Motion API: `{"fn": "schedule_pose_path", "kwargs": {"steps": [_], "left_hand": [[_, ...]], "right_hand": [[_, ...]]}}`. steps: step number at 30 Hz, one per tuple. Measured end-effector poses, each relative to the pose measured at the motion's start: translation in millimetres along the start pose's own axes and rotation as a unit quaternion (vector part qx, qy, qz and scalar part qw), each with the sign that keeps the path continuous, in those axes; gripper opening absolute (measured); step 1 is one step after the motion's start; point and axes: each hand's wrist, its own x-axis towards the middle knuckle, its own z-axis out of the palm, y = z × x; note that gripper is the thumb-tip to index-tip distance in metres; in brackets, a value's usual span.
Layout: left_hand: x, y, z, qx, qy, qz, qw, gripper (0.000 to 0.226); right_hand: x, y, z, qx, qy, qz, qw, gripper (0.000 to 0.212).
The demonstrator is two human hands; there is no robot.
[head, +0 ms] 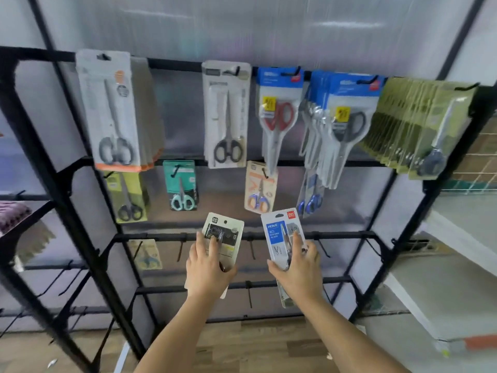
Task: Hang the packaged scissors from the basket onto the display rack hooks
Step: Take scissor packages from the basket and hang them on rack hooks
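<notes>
Hands were both raised in front of the black display rack (80, 238), each with a packaged pair of scissors. The left hand (208, 267) gripped a cream and black pack (224, 235) from below, fingers curled up over its face and thumb behind its lower edge, so the card stood nearly upright with its hang hole at the top. The right hand (298, 267) held a white and blue pack (283, 238) marked HOME, forefinger stretched up along its front and the other fingers wrapped round its lower part; this card leaned slightly to the left. Both packs sat just in front of the third rail (161, 236), near several bare hooks (179, 250) that pointed toward the viewer.

Higher up, the top rail carried a grey and orange stack (113, 111) at far left, a white pack with black handles (227, 114), a red-handled pack (278, 114), a thick blue-carded stack (341, 122) and an olive stack (419, 127) at far right. On the second rail hung a yellow pack (129, 197), a teal pack (181, 185), an orange-lettered pack (259, 188) and blue-handled scissors (310, 197). One pale pack (146, 254) hung at the left of the third rail. Wood-look flooring (255, 343) lay below, and a white shelf (443, 286) stood to the right.
</notes>
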Motion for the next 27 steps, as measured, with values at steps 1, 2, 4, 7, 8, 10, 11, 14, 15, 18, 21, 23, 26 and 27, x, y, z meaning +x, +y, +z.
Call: {"fn": "schedule_pose_path", "kwargs": {"steps": [1,2,4,7,8,10,11,14,15,18,21,23,26,27], "left_hand": [[2.0,12.0,6.3,-0.003,-0.002,0.007,1.0,0.085],[3.0,23.6,13.0,-0.004,-0.006,0.013,1.0,0.086],[4.5,46.8,26.6,0.0,-0.017,0.027,0.999,0.086],[5.2,79.8,46.3,-0.006,-0.028,0.045,0.999,0.087],[4.7,90.0,53.0,-0.013,-0.03,0.05,0.998,0.087],[1.8,106.8,65.2,-0.022,-0.035,0.057,0.998,0.087],[-0.6,112.7,71.5,-0.022,-0.039,0.059,0.997,0.087],[-11.1,119.2,87.9,-0.013,-0.057,0.05,0.997,0.088],[-15.0,117.9,91.9,-0.009,-0.063,0.041,0.997,0.088],[-27.0,105.0,99.4,-0.003,-0.069,0.008,0.998,0.087],[-40.5,81.0,97.8,0.01,-0.068,-0.025,0.997,0.087],[-48.8,60.5,94.1,0.01,-0.06,-0.049,0.997,0.088],[-59.5,24.9,85.2,0.011,-0.06,-0.084,0.995,0.089],[-62.0,11.2,81.4,0.019,-0.066,-0.095,0.993,0.09]], "right_hand": [[4.6,12.9,-5.1,-0.001,0.003,0.01,1.0,0.093],[8.6,26.3,-9.9,-0.002,0.005,0.019,1.0,0.094],[15.8,51.8,-19.9,0.001,0.002,0.041,0.999,0.096],[24.1,86.0,-32.0,0.006,0.024,0.054,0.998,0.097],[25.9,96.5,-34.5,0.008,0.032,0.055,0.998,0.097],[27.3,114.0,-35.6,0.006,0.025,0.059,0.998,0.096],[26.9,120.9,-34.4,0.002,0.018,0.062,0.998,0.096],[21.5,135.9,-21.7,-0.002,-0.004,0.064,0.998,0.097],[19.3,138.9,-15.8,0.003,-0.01,0.057,0.998,0.098],[10.7,141.6,2.1,0.013,-0.037,0.027,0.999,0.098],[-0.7,130.4,16.0,0.011,-0.063,0.004,0.998,0.095],[-8.9,119.3,28.4,0.013,-0.077,-0.013,0.997,0.096],[-22.7,100.8,54.2,0.017,-0.107,-0.029,0.994,0.099],[-28.1,93.5,63.3,0.024,-0.113,-0.033,0.993,0.099]]}}
